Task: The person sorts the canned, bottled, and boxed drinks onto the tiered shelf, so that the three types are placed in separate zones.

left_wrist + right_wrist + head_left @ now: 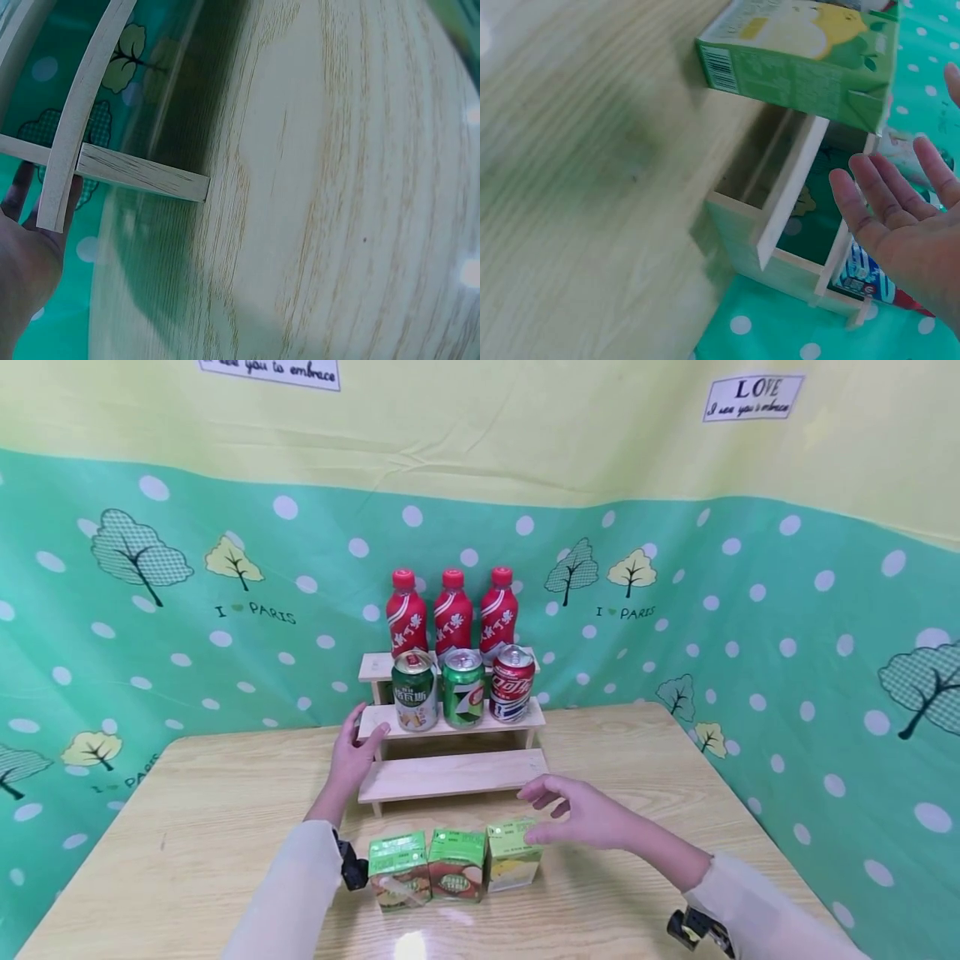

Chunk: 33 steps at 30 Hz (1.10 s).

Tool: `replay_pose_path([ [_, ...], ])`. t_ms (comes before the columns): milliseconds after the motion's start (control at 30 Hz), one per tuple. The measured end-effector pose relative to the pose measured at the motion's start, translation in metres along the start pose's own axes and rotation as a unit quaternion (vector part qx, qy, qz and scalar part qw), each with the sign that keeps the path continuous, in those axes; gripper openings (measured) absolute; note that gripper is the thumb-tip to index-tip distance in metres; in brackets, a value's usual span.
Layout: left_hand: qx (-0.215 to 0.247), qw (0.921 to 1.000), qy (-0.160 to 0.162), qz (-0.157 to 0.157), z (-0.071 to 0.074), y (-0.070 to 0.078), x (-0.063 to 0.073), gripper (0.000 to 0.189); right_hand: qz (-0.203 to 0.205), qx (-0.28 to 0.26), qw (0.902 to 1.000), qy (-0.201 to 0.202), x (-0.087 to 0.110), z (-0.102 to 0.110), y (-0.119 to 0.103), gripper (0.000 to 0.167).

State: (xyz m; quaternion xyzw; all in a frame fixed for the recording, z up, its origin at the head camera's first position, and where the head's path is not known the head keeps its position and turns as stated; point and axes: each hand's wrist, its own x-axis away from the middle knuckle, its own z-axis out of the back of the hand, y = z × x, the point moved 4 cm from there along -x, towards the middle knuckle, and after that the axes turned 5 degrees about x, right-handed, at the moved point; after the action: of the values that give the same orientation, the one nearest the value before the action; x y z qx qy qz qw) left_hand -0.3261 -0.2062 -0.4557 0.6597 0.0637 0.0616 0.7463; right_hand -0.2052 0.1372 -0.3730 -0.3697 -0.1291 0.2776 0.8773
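Observation:
A three-step wooden stand (pixel 453 777) is in the middle of the table. My left hand (pixel 354 762) holds the left end of its middle step, thumb at the front edge. In the left wrist view that hand (pixel 30 259) is partly hidden by the step's board (pixel 75 112). My right hand (pixel 581 814) hovers, fingers spread and slightly bent, beside a yellow-green juice carton (pixel 513 853); the right wrist view shows the palm (pixel 915 240) holding nothing. Two more juice cartons, one middle (pixel 456 864) and one left (pixel 400 870), stand in the same row.
On the middle step stand a dark green can (pixel 415 692), a green can (pixel 463 689) and a red can (pixel 513 685). Three red bottles (pixel 453 614) line the top step. Behind the wooden table (pixel 247 827) hangs a green patterned cloth (pixel 300 610).

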Motion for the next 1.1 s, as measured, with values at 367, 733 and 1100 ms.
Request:
replay_pose_path([
  [367, 0.001, 1.0000, -0.001, -0.006, 0.001, -0.001, -0.001, 0.080, 0.003, 0.019, 0.9995, -0.024, 0.007, -0.022, 0.011, 0.062],
  [733, 0.007, 1.0000, -0.002, -0.001, 0.000, 0.000, 0.000, 0.079, 0.006, 0.048, 0.9986, -0.022, 0.003, -0.039, 0.014, 0.068],
  [1100, 0.004, 1.0000, -0.005, -0.003, 0.001, 0.000, 0.001, 0.080, 0.001, 0.050, 0.9986, -0.019, 0.000, -0.042, 0.009, 0.058],
])
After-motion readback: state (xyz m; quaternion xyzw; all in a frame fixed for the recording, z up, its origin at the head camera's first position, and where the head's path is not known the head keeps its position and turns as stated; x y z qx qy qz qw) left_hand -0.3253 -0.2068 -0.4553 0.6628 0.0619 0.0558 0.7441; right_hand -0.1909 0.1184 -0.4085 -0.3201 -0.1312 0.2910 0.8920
